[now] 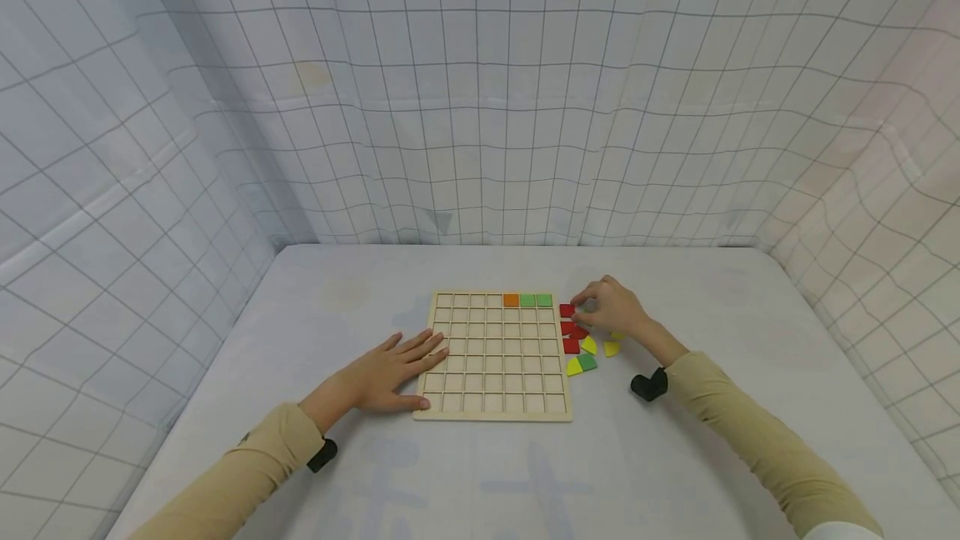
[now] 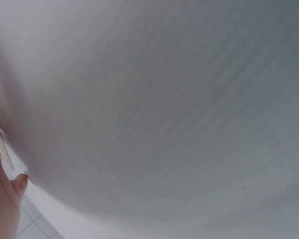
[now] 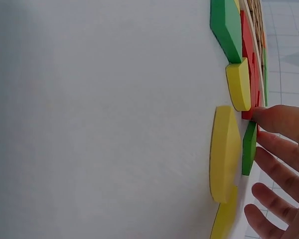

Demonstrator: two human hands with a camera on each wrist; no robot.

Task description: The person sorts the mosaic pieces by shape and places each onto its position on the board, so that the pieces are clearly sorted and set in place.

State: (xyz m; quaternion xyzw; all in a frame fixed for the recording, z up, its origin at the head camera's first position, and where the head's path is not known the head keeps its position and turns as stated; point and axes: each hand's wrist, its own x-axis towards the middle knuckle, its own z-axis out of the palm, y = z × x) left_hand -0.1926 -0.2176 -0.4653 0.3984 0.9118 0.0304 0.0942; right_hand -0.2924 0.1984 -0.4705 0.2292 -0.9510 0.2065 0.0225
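A light wooden grid board (image 1: pixel 492 417) lies flat on the table. One orange square (image 1: pixel 511 300) and two green squares (image 1: pixel 536 300) fill cells in its far row at the right. My left hand (image 1: pixel 393 373) rests with spread fingers on the board's left edge; in the left wrist view only part of that hand (image 2: pixel 5 199) shows. To the board's right, my right hand (image 1: pixel 615 307) pinches a small red tile (image 1: pixel 567 310) by thumb and forefinger among loose pieces. In the right wrist view its thumb (image 3: pixel 279 119) meets the red pieces, above a green piece (image 3: pixel 249 148).
More red tiles (image 1: pixel 571 346), yellow rounded pieces (image 1: pixel 588 346) and a green piece (image 1: pixel 587 362) lie loose along the board's right side. The white-covered table (image 1: pixel 337 290) is bounded by hanging white cloth with a dark grid (image 1: pixel 480 123).
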